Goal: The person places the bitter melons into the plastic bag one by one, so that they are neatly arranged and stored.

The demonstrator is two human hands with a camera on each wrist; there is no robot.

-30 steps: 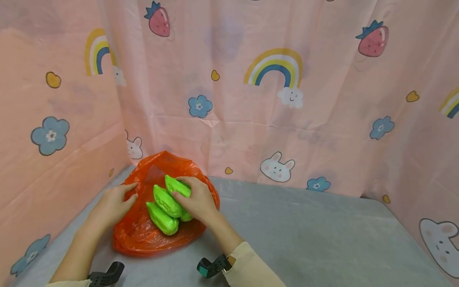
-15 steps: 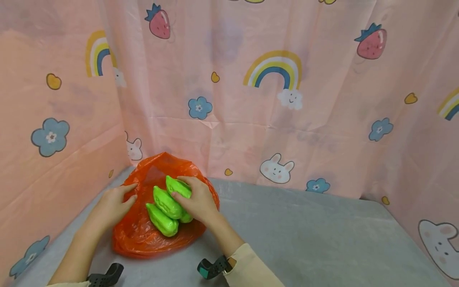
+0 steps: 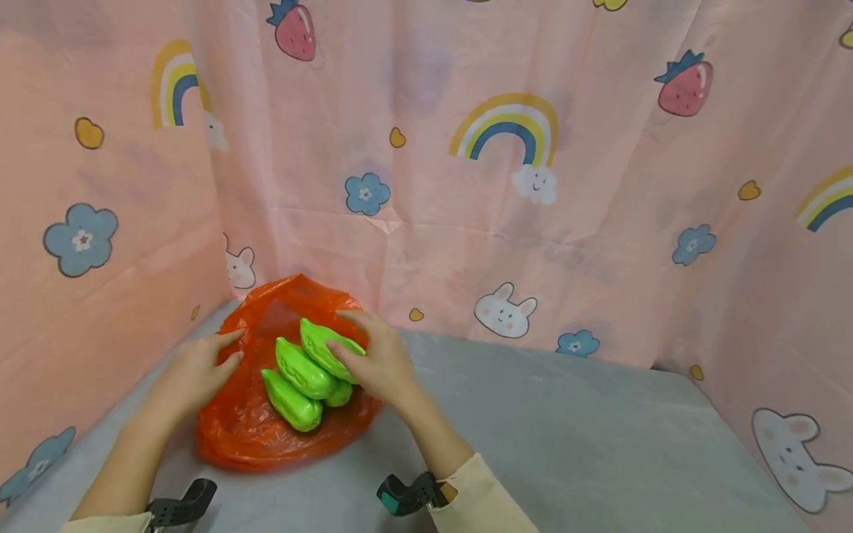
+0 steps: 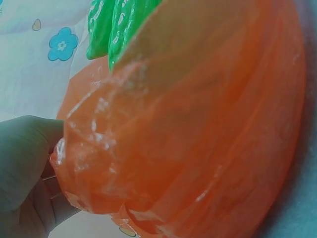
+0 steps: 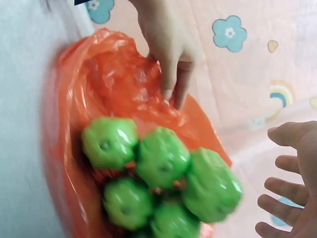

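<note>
An orange-red plastic bag [image 3: 226, 440] lies with its mouth spread at the left of the table. Several glossy, bumpy green vegetables [image 3: 303, 370], which look like bitter melons, are stacked in it, tips pointing away from me. My left hand [image 3: 189, 374] pinches the bag's left rim between thumb and fingers, also visible in the left wrist view, where the bag [image 4: 173, 148] fills most of the picture. Over the right side of the pile is my right hand [image 3: 383, 363]. The right wrist view shows its fingers [image 5: 285, 186] spread and apart from the green vegetables [image 5: 213, 186].
The grey tabletop [image 3: 566, 437] stretches to the right of the bag. Pink curtain-like sheets [image 3: 426, 244] printed with rainbows, flowers and rabbits enclose the back and sides. The bag's far edge stands close to the back sheet. Each wrist wears a black strap device [image 3: 409, 494].
My right hand has let go of the uppermost green vegetable and drawn slightly right, its fingers parting. The left hand keeps its hold on the bag's rim. The head view has shifted slightly.
</note>
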